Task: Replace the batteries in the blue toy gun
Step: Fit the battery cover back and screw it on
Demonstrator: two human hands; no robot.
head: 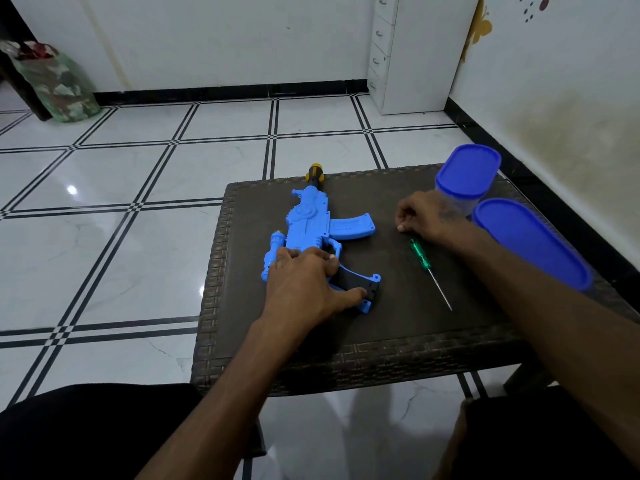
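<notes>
- blue plastic toy gun (313,223) lies flat on the dark woven-edged table (381,341), muzzle pointing away.
- left hand (304,289) rests on its rear, fingers spread over the black grip.
- right hand (424,216), fingers curled, holding nothing visible, sits just beyond the green-handled screwdriver (429,271).

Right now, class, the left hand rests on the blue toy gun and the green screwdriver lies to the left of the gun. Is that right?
Not quite. The head view shows the green screwdriver lying to the right of the blue toy gun, near the right hand. The left hand does rest on the gun.
</notes>
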